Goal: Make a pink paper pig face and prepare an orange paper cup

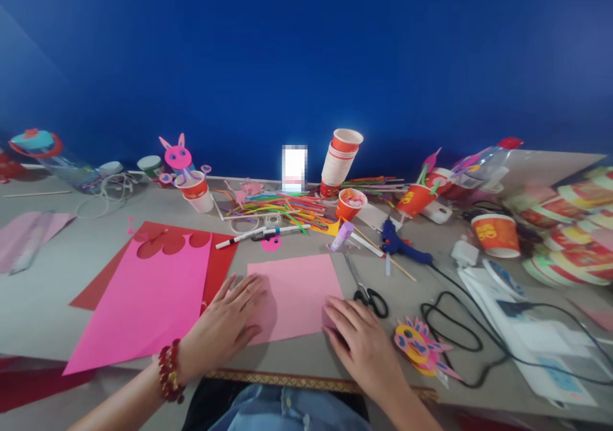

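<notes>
A light pink sheet of paper [294, 290] lies flat in front of me. Over its left edge rests my left hand [225, 322], fingers stretched out and apart. My right hand [361, 335] lies over the lower right corner with its fingers extended; the paper under the fingertips is hidden. Just beyond that hand are black-handled scissors [366, 290], blades pointing away. To the left, a bright pink sheet [158, 290] with rounded cut-outs along its top overlaps a red sheet [103, 281].
Behind the paper lie a purple glue stick [341, 235], markers [244, 234] and colourful pipe cleaners [287, 207]. A blue glue gun [405, 246] trails its cord toward a white power strip [522, 335]. Stacked paper cups [341, 163] stand at the back, and a paper-cup rabbit [179, 158] is left of them.
</notes>
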Demonstrator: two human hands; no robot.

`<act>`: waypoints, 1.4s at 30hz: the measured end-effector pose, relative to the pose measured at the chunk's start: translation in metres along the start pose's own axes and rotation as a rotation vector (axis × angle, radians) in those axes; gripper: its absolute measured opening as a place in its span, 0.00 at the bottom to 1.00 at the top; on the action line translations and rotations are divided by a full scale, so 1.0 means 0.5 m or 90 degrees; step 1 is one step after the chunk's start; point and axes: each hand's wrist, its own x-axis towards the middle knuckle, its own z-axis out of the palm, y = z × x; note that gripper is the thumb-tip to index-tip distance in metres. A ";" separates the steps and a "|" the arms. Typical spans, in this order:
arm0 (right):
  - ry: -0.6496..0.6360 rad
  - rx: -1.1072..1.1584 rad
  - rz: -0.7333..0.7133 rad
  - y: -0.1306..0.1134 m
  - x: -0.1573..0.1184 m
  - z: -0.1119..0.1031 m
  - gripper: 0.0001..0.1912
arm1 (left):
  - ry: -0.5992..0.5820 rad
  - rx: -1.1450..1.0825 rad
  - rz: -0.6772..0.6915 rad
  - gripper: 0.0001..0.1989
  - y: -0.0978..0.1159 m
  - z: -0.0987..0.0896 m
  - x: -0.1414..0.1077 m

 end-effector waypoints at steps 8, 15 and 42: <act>0.007 0.059 0.033 0.003 0.013 -0.013 0.13 | 0.047 0.039 0.032 0.36 -0.008 0.018 -0.003; 0.019 0.118 0.042 0.005 0.036 -0.030 0.14 | 0.080 0.050 0.067 0.36 -0.010 0.020 0.006; 0.040 0.287 -0.087 -0.043 0.173 0.035 0.10 | 0.145 0.019 -0.096 0.08 -0.152 -0.061 0.194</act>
